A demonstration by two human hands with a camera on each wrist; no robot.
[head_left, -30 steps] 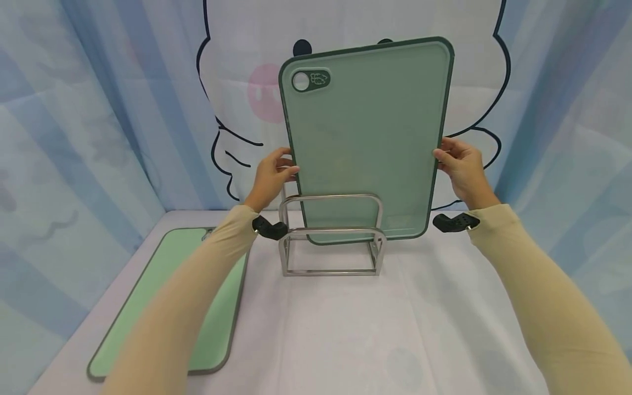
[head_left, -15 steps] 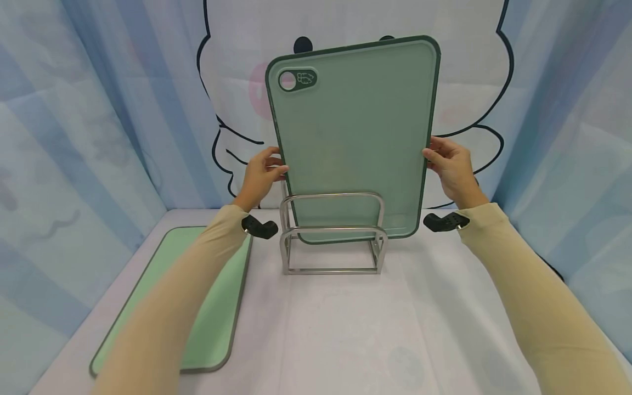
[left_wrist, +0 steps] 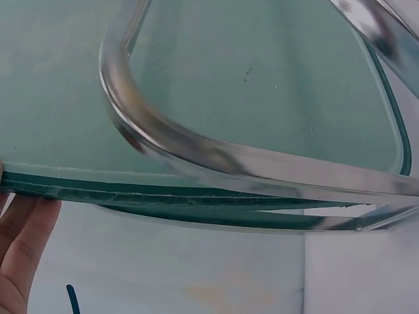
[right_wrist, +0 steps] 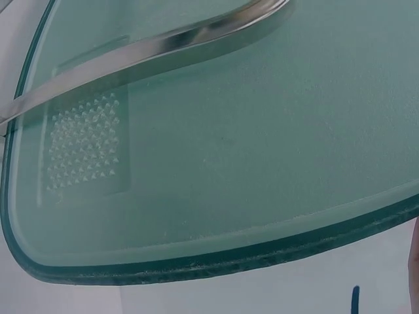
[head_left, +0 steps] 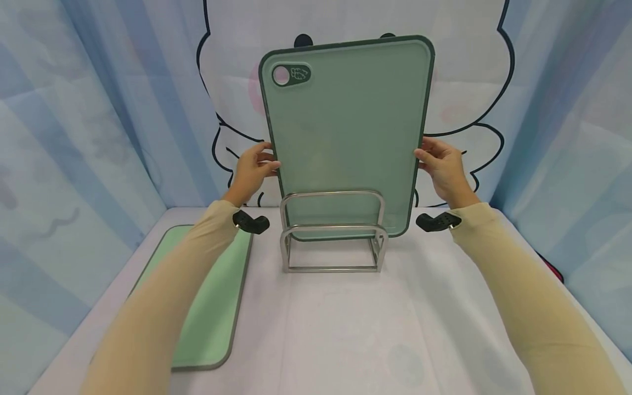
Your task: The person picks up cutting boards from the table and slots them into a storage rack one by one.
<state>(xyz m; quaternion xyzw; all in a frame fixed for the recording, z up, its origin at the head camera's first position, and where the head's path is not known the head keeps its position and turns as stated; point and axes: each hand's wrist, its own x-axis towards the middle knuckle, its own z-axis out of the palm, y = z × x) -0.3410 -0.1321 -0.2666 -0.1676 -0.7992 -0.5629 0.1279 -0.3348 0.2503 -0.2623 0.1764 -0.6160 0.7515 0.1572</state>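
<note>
A green cutting board [head_left: 350, 126] with a dark green rim stands nearly upright, tilted slightly sideways, behind the front hoops of a metal rack [head_left: 332, 227]. Thumb and fingers of my left hand [head_left: 250, 171] pinch its left edge, while my right hand [head_left: 444, 169] grips the right edge at similar height. A round hole shows in the board's upper left corner. In the left wrist view, fingertips [left_wrist: 40, 219] press under the dark rim, and the rack's hoop [left_wrist: 177, 134] crosses the board's face. The right wrist view shows a studded grating patch [right_wrist: 85, 144] near one corner.
Another green board [head_left: 214, 307] with a grey rim lies flat on the white tablecloth [head_left: 355, 329] at the left, partly hidden by the left sleeve. A patterned curtain [head_left: 89, 137] hangs behind and at both sides.
Both hands have shifted left with the cutting board, bringing it more in line with the rack. The board's sideways tilt has lessened a little. The rack stays in place.
</note>
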